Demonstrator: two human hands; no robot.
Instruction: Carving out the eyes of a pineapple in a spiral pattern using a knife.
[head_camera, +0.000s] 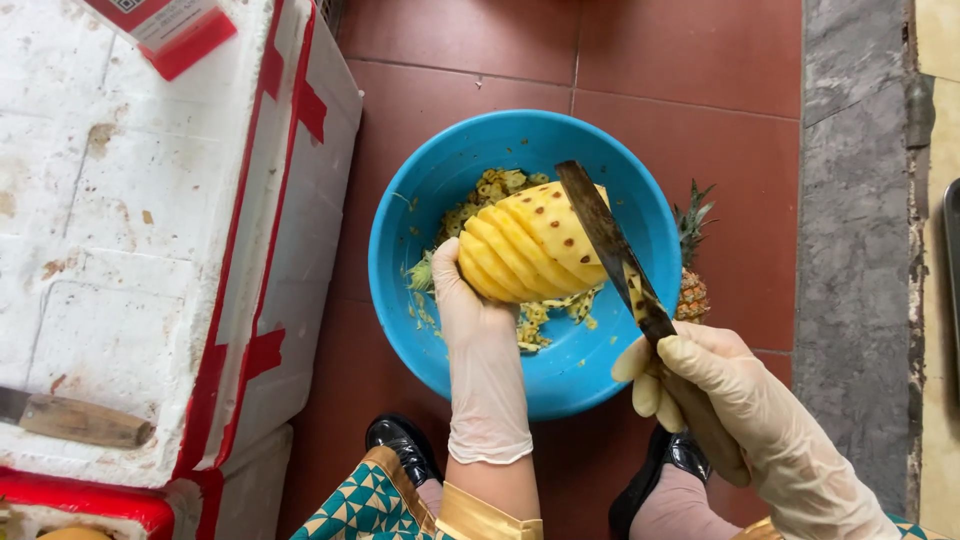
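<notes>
1. On the red tiled floor (700, 60) at the left stands a big white foam box (140, 230) with red tape, and a second knife with a wooden handle (75, 420) lies on its lid.
2. Beside the box sits a round blue basin (420, 200) with yellow peel scraps (540, 320) on its bottom.
3. Over the basin is the peeled pineapple (530, 245), lying tilted, with spiral grooves cut in its flesh.
4. Coming from below, the left hand (475, 320) in a thin glove has a straight forearm and its fingers are closed around the lower end of the pineapple.
5. From the lower right, the right hand (700, 385), also gloved, is bent at the wrist and closed tightly on the handle of a long dark knife (610, 245); the blade rests across the right side of the fruit.
6. Behind the basin rim a small unpeeled pineapple (692, 285) stands on the floor.
7. Two black shoes (400, 445) show at the bottom.
</notes>
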